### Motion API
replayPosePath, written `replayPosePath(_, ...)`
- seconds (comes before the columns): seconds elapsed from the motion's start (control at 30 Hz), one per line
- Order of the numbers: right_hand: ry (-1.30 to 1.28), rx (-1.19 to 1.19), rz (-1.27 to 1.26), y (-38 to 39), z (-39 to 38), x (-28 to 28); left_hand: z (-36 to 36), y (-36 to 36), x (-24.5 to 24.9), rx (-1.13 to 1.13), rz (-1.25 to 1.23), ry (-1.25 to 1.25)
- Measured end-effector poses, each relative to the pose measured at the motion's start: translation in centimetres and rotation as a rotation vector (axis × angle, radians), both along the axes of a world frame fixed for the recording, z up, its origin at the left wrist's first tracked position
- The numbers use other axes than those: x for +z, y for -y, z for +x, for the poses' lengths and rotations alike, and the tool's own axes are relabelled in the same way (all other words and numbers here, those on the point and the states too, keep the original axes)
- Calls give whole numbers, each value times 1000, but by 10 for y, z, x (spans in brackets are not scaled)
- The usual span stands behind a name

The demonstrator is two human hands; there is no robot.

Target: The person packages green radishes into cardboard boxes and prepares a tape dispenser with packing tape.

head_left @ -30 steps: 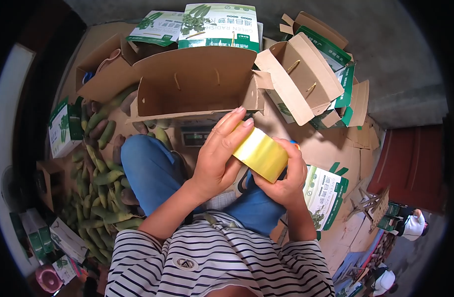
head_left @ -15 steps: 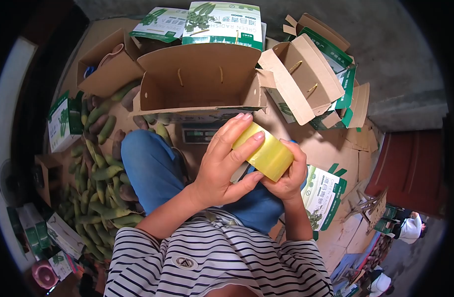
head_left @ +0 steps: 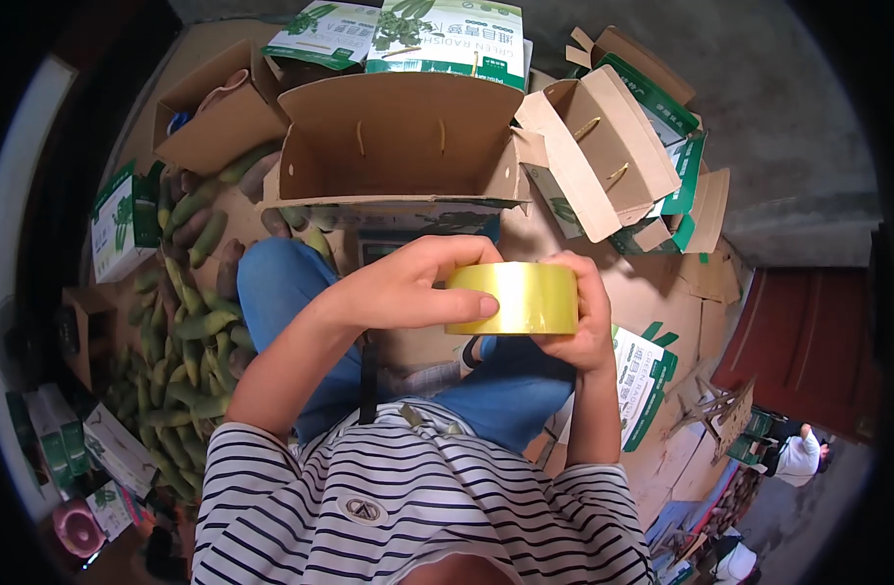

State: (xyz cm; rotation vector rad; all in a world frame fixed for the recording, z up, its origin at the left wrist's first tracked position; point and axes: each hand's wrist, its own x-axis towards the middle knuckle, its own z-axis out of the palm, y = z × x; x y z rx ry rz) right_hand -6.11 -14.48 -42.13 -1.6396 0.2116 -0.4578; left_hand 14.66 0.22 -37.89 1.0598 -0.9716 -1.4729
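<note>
A wide roll of yellow packing tape (head_left: 520, 300) is held level in front of my knees. My left hand (head_left: 408, 285) grips its left end, thumb across the near face and fingers over the far side. Around the right end curls my right hand (head_left: 585, 317), closed on the roll. Just beyond the roll stands an open cardboard box (head_left: 398, 146), its inside facing me, with two yellow cord loops on the back wall. A scale (head_left: 388, 237) is partly visible below that box.
Many green radishes (head_left: 189, 366) lie heaped on the left. More open boxes stand at the upper left (head_left: 223, 117) and upper right (head_left: 603, 146). A flat printed carton (head_left: 642, 385) lies to the right. Other people (head_left: 803, 453) are at the far lower right.
The tape roll has turned from a slant to nearly level. My left hand has shifted, its thumb now lying along the roll's near face. My view has moved slightly.
</note>
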Motion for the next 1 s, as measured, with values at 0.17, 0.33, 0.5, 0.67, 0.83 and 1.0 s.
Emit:
replayPosePath(0.17,-127,38,-32,9,9,10,-14,1,-8,92,89,-119)
replayPosePath(0.33,-132,59,-189,13,13,14,-23,0,-7,161,141,-172)
replayPosePath(0.5,-151,73,-246,18,20,21,-35,0,-11,309,147,-117)
replayPosePath(0.67,-78,-208,-739,3,16,54,-53,7,-31,542,99,-65)
replayPosePath(0.83,-119,-349,-870,-18,11,52,-61,7,-35,584,93,73)
replayPosePath(1.0,-142,-270,-1217,-20,9,54,-67,7,-37,598,75,114)
